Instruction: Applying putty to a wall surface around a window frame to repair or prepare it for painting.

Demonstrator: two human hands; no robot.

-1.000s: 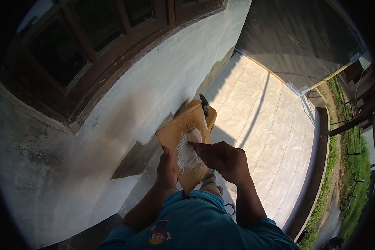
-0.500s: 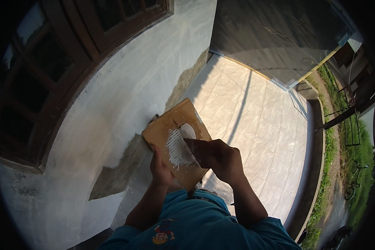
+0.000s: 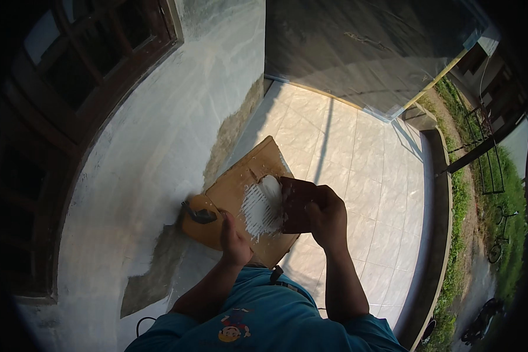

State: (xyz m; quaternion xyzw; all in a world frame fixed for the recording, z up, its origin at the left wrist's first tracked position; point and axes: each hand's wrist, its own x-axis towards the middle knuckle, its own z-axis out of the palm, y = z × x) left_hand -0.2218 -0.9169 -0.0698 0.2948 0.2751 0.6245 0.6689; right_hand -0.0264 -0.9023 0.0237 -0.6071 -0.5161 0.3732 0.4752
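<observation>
My left hand [image 3: 234,239] grips the near left edge of a brown board [image 3: 239,175], thumb on top; its other fingers are hidden underneath. On the board lies white putty [image 3: 257,212], spread in ridges, with a smoother lump [image 3: 270,189] at its right side. A dark reddish-brown flat scraper [image 3: 296,206] is pinched in my right hand [image 3: 330,218]. Its blade stands at the right edge of the putty, over the board. Just left of the board and my left hand shows a rounded orange-tan thing [image 3: 193,232] with a dark piece [image 3: 200,215] on it.
A pale wall [image 3: 152,152] with bare grey patches [image 3: 161,270] along its foot runs up the left, below a brown-framed window [image 3: 108,88]. Pale floor tiles [image 3: 369,176] lie to the right, bounded by a low curb [image 3: 437,193]. A dark sheet [image 3: 364,53] hangs at the far end.
The scraper has shifted right and turned, so more of its flat face shows. The orange-tan thing with the dark piece has come into sight left of the board. My view has turned a little.
</observation>
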